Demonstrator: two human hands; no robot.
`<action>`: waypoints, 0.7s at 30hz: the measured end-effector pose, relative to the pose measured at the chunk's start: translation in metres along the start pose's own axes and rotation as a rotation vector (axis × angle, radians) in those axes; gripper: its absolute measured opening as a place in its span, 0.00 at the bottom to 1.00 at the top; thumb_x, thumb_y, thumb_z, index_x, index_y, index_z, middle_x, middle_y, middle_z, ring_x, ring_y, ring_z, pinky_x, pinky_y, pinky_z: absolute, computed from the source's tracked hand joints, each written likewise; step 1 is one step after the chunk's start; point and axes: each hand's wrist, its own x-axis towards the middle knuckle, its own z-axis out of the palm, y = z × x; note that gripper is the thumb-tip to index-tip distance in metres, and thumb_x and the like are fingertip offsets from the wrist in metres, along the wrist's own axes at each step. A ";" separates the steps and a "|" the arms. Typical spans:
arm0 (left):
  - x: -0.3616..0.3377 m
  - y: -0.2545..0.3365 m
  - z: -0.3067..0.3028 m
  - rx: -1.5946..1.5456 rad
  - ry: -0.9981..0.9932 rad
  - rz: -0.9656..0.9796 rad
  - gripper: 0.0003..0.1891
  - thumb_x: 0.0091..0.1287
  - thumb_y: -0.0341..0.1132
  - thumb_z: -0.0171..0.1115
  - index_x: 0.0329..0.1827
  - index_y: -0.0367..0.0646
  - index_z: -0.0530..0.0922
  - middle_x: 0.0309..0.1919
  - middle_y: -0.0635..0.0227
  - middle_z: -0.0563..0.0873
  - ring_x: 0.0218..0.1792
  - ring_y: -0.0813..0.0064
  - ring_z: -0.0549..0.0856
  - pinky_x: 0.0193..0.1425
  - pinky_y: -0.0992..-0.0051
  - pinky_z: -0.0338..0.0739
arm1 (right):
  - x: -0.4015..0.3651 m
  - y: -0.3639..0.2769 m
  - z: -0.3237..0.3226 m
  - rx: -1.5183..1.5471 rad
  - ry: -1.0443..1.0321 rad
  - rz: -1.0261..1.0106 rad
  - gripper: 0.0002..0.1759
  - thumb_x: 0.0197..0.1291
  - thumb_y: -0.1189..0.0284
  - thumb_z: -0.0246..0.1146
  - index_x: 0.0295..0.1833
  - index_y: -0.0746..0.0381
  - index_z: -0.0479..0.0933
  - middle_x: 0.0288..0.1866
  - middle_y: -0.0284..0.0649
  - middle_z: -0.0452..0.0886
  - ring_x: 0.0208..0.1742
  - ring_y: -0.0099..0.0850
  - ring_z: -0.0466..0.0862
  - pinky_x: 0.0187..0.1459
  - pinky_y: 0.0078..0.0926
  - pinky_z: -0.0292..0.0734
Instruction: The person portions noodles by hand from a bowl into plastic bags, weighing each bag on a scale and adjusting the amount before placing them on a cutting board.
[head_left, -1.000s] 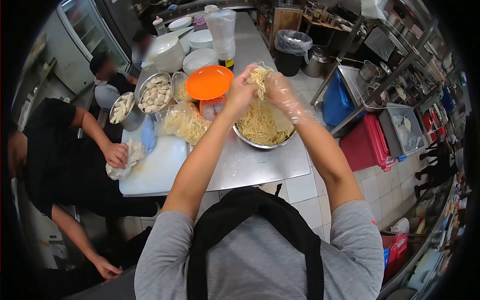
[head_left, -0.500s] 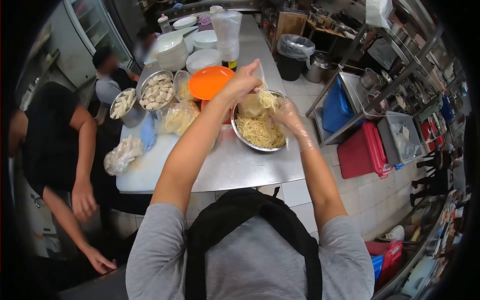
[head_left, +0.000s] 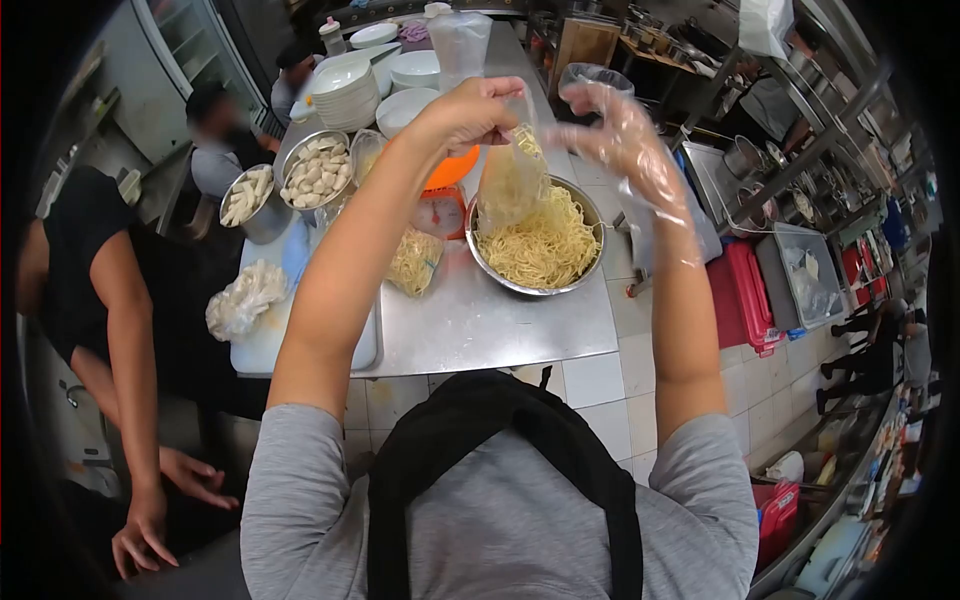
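Observation:
My left hand (head_left: 472,115) is bare and closed on the top of a clear plastic bag (head_left: 512,185), which hangs at the left side of a metal bowl (head_left: 538,292). Pale noodles show inside the bag. The bowl is heaped with yellow noodles (head_left: 550,245). My right hand (head_left: 625,145), in a loose clear plastic glove, is raised above the bowl's right side, blurred by motion, with fingers apart and nothing seen in them. A red kitchen scale (head_left: 438,215) stands left of the bowl, with an orange plate (head_left: 452,170) on it, partly hidden by my left arm.
A bag of noodles (head_left: 412,262) lies beside the scale. Farther left are pots of white pieces (head_left: 316,175), a white cutting board (head_left: 345,350) and a crumpled bag (head_left: 246,298). Stacked bowls (head_left: 345,95) stand behind. A co-worker's arm (head_left: 130,330) is at the left.
My right hand has lifted up and right, away from the noodles. My left hand has risen slightly with the bag. The scale and the noodle bag beside it now show more fully.

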 end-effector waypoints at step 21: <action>-0.012 0.005 -0.008 0.197 -0.083 -0.119 0.32 0.49 0.17 0.54 0.62 0.32 0.64 0.53 0.63 0.74 0.26 0.85 0.75 0.30 0.84 0.77 | 0.050 0.001 0.025 -0.752 -0.613 -0.344 0.14 0.56 0.67 0.56 0.44 0.63 0.79 0.41 0.46 0.81 0.38 0.42 0.80 0.42 0.32 0.76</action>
